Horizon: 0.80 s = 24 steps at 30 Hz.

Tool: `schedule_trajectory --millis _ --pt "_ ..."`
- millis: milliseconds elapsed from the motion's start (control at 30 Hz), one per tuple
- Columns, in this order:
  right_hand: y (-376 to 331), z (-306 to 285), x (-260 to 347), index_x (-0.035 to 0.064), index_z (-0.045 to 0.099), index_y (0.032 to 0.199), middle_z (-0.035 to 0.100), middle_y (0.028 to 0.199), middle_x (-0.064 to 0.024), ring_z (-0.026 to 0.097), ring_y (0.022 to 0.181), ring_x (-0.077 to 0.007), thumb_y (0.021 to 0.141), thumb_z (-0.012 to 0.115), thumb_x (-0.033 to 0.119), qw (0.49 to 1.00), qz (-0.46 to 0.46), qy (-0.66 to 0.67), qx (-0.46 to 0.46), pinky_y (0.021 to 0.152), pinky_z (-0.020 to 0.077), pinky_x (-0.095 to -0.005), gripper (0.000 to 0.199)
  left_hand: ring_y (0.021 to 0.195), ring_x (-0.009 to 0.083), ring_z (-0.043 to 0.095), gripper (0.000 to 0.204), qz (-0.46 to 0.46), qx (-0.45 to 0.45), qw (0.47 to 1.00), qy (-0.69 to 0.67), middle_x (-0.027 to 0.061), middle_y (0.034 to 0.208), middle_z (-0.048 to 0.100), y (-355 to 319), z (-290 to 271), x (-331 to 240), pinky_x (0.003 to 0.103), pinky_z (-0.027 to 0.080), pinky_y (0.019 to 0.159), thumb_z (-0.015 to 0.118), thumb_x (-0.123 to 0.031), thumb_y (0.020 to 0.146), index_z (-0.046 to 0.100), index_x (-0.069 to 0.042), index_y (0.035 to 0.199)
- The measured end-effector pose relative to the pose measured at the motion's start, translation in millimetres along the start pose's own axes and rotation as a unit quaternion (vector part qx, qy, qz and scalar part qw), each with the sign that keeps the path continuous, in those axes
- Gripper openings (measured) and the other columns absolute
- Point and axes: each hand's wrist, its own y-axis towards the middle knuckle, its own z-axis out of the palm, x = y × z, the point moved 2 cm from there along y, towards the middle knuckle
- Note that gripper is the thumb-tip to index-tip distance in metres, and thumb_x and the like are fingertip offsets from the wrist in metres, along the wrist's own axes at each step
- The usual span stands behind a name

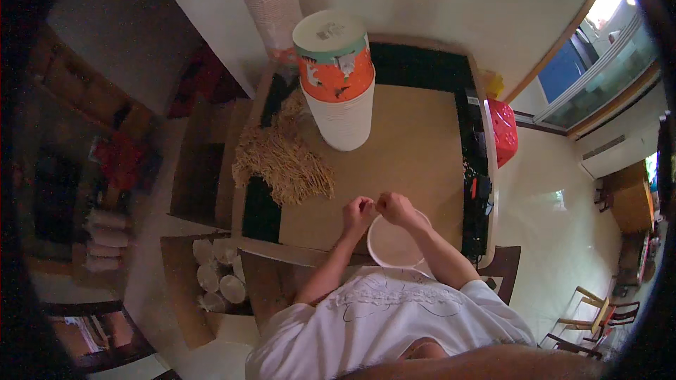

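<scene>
My left hand [358, 214] and my right hand [397, 210] meet closely over the near part of the table. The fingers of both are pinched together, and whatever is between them is too small to make out. Just below my right hand, close to my shirt, sits a round white paper bucket [396, 248] with its mouth up. My right forearm crosses its right side. Left of my hands lies a tangled heap of tan cords [285, 158]. Beyond it rises a tall nested stack of paper buckets [343, 118], upside down, with an orange and green printed one [334, 67] on top.
A brown cardboard sheet [415, 148] covers the table's middle. Another stack of white buckets [271, 10] stands against the back wall. Small dark items [479, 186] line the right edge. A red plastic stool [502, 132] is beyond it. Lower left, an open carton [190, 274] holds several white buckets.
</scene>
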Motion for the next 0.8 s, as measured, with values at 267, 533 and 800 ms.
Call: schedule_trajectory --millis 267,533,800 --pt "32.7 -4.7 -26.2 0.0046 0.063 0.076 0.056 0.061 -0.0027 0.052 0.057 -0.01 0.074 0.059 0.023 0.942 0.115 0.201 0.244 0.053 0.0431 -0.026 0.019 0.062 0.0098 0.055 0.016 -0.169 0.081 0.963 -0.192 0.0033 0.07 0.061 7.0 7.9 11.9 0.026 0.046 0.058 0.064 -0.017 0.075 0.061 -0.002 0.08" --pt "23.1 -16.9 -33.1 0.0054 0.063 0.077 0.058 0.065 -0.0016 0.052 0.062 -0.0081 0.073 0.059 0.02 0.928 -0.017 0.294 0.227 0.057 0.0428 -0.0246 0.016 0.057 0.0126 0.057 0.006 -0.099 0.073 0.988 -0.092 0.0059 0.066 0.061 9.8 -2.2 13.2 0.026 0.046 0.055 0.061 -0.008 0.073 0.063 -0.003 0.075" --pt "20.9 -29.4 -49.3 0.0065 0.063 0.075 0.056 0.063 0.0008 0.048 0.061 -0.0076 0.073 0.059 0.021 0.916 0.063 0.213 0.334 0.057 0.04 -0.0242 0.016 0.062 0.0202 0.06 0.004 -0.041 0.076 0.996 0.034 0.0095 0.067 0.061 5.9 -2.4 24.6 0.03 0.047 0.057 0.062 -0.006 0.068 0.061 -0.003 0.071"
